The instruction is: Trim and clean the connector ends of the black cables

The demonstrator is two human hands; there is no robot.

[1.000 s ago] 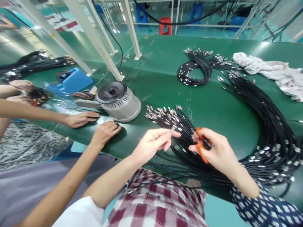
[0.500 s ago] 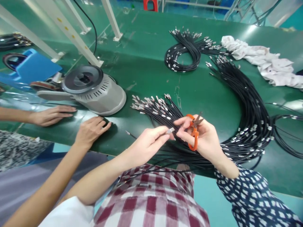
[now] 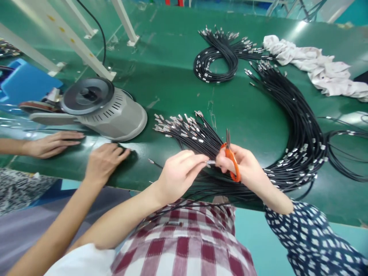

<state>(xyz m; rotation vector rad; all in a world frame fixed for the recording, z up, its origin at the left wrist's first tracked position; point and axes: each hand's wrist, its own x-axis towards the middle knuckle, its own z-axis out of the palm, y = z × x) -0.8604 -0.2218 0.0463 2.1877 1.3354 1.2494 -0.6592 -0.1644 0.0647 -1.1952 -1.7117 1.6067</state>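
Between the fingertips of my left hand point(image 3: 181, 172) is a small silver cable end point(image 3: 211, 162), held in a pinch. My right hand point(image 3: 244, 163) has orange-handled scissors point(image 3: 234, 165) hooked on its fingers, the blades pointing up and away from me. The right thumb and fingers also meet at the cable end, close to the left fingertips. Just beyond my hands lies a bundle of black cables point(image 3: 198, 136) with silver ends. Where the held cable runs is hidden behind my hands.
A long curved cable bundle point(image 3: 299, 115) lies to the right, a coiled bundle point(image 3: 217, 65) further back, beside a crumpled white cloth point(image 3: 310, 63). On the left stands a grey machine point(image 3: 115, 115) with a round top. A co-worker's hands point(image 3: 103, 163) rest near it.
My right hand has turned, so the scissors now stand more upright, and its fingers have come onto the cable end. The whole view has shifted slightly.
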